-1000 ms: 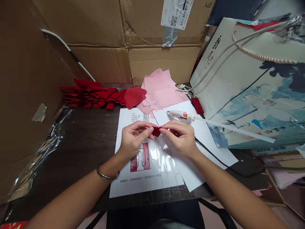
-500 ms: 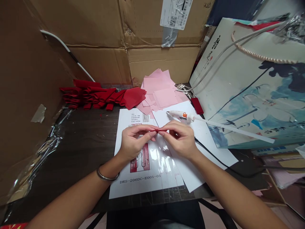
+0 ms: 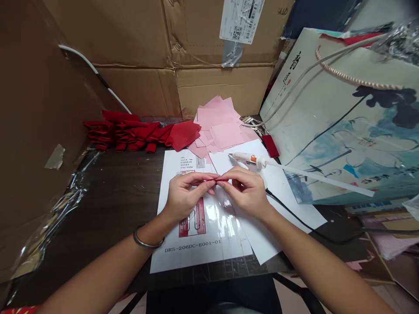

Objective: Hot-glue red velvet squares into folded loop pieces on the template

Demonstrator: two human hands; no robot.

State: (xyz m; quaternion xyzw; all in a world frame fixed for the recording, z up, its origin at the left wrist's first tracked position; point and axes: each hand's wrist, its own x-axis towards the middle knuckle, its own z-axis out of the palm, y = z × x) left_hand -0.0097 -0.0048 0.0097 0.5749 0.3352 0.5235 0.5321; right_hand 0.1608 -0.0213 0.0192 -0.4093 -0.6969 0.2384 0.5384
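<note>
Between the fingertips of both hands is a small piece of red fabric [image 3: 217,179], mostly hidden by the fingers. My left hand [image 3: 185,194] pinches its left end, and my right hand [image 3: 247,189] pinches the right end, so the fingertips almost meet. Both hands hover over a printed sheet [image 3: 183,259] with a picture of a red and white part and the text DRS-206DC-E001-01. Just beyond my right hand lies a white hot glue gun [image 3: 244,157], a long glue stick [image 3: 321,175] poking out of its back.
Folded red fabric pieces [image 3: 131,133] are heaped at the back left. Pink paper squares [image 3: 219,120] lie at the back centre, beside metal clips [image 3: 257,124] and a red piece [image 3: 270,146]. Cardboard [image 3: 225,87] walls the back; a large paper bag [image 3: 343,131] stands right. A black cord [image 3: 294,216] crosses the desk.
Almost nothing differs. Both hands keep their pinch on the red fabric at the same spot, and the camera view has shifted very slightly.
</note>
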